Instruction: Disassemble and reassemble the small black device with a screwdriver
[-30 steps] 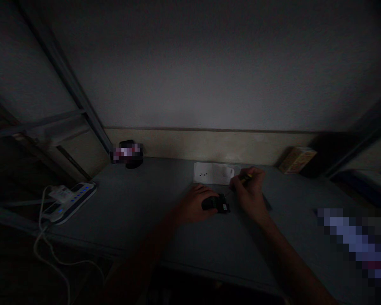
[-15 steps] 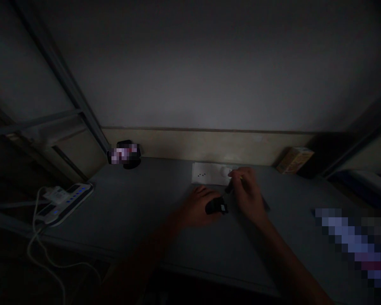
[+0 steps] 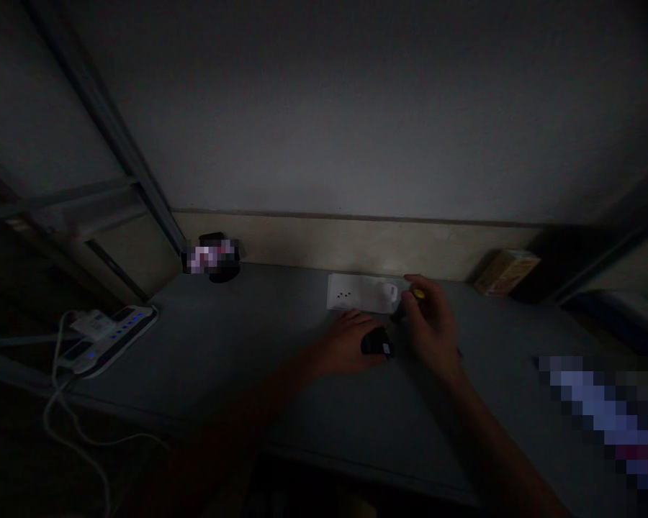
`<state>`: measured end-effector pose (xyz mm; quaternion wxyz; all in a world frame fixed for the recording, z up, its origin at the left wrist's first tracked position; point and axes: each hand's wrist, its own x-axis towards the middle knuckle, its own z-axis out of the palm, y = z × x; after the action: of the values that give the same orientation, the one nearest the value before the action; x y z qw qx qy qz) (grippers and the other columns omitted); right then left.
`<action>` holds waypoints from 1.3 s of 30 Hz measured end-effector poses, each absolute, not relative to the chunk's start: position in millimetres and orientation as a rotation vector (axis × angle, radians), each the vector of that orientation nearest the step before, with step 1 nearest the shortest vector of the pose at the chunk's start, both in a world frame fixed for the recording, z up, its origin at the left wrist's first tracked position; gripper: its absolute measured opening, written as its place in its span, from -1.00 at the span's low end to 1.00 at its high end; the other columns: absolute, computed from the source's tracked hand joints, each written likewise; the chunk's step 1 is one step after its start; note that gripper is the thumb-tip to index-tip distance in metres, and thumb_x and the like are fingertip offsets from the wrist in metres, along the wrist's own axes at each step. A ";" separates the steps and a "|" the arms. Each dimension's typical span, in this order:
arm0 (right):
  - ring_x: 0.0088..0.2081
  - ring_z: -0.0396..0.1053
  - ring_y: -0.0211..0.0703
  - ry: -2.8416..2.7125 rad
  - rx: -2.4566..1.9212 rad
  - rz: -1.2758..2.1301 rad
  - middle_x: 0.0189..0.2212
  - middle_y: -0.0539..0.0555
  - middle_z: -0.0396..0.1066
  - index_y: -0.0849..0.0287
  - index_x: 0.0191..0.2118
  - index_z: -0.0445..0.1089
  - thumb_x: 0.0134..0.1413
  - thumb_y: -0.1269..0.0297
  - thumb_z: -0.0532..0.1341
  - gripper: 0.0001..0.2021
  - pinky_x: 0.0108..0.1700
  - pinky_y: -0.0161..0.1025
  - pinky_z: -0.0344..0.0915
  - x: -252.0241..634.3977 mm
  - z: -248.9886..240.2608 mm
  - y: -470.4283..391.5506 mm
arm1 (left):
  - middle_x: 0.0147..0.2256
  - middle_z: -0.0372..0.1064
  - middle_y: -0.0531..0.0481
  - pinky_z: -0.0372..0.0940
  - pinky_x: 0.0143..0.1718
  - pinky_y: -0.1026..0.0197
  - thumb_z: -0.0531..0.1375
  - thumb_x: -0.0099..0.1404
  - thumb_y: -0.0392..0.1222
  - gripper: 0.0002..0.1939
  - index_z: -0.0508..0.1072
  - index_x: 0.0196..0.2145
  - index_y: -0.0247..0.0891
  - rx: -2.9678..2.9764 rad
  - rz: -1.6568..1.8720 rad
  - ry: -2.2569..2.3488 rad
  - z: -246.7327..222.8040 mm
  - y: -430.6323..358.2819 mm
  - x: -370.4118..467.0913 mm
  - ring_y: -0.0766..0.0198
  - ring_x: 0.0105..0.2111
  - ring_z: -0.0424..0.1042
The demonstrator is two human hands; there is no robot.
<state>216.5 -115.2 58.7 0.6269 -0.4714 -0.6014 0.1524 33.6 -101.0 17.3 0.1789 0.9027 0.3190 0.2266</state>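
My left hand [image 3: 348, 344] rests low over the desk, its fingers closed around a small black rounded device [image 3: 375, 342] with a pale label. Just right of it, my right hand [image 3: 433, 327] is closed on a dark handheld tool with a yellow end [image 3: 420, 294]; the tool's kind is hard to make out in the dim light. Beyond both hands lies a flat white tray or sheet [image 3: 364, 295]. Several small dark specks, perhaps screws, sit on its left part, and a small white rounded piece [image 3: 389, 293] is at its right end.
On the grey desk [image 3: 221, 338], a white power strip [image 3: 122, 338] with blue lights and cables stands at the left. A dark stand with a blurred screen [image 3: 210, 257] is at the back left. A small box [image 3: 507, 272] stands back right, a blurred bright item [image 3: 599, 410] front right.
Both hands have shifted slightly right. My right hand has turned, showing the tool's yellow end more clearly, and more of the tray's right end is uncovered.
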 end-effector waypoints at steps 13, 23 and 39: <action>-0.21 0.42 -0.12 -1.301 -1.078 0.399 -0.23 0.07 0.42 0.07 -0.21 0.51 0.32 0.06 0.22 -0.77 -0.21 -0.19 0.37 216.4 56.8 -112.9 | 0.15 0.44 -0.03 0.19 0.24 -0.04 0.43 0.23 0.06 -0.32 0.38 0.24 -0.07 2.513 0.683 0.908 11.0 -101.8 34.4 0.01 0.14 0.35; -0.24 0.45 -0.12 -1.372 -1.070 0.594 -0.28 0.02 0.48 -0.04 -0.01 0.55 0.32 0.03 0.24 -0.75 -0.12 -0.14 0.39 235.5 61.8 -111.3 | 0.16 0.44 0.02 0.17 0.26 -0.02 0.41 0.27 0.03 -0.40 0.41 0.21 -0.06 2.529 0.680 0.925 13.5 -103.9 35.3 0.04 0.16 0.36; -0.30 0.43 -0.15 -1.303 -1.044 0.655 -0.34 0.00 0.44 0.02 -0.22 0.56 0.26 0.05 0.30 -0.81 -0.21 -0.20 0.38 242.0 53.1 -106.8 | 0.14 0.47 0.02 0.19 0.23 -0.01 0.40 0.27 0.07 -0.43 0.43 0.18 -0.04 2.545 0.682 0.922 15.6 -103.9 35.0 0.05 0.15 0.37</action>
<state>242.0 -106.8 53.1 0.6242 -0.4546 -0.5676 0.2855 35.0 -103.9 15.6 0.1743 0.8977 0.3252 0.2407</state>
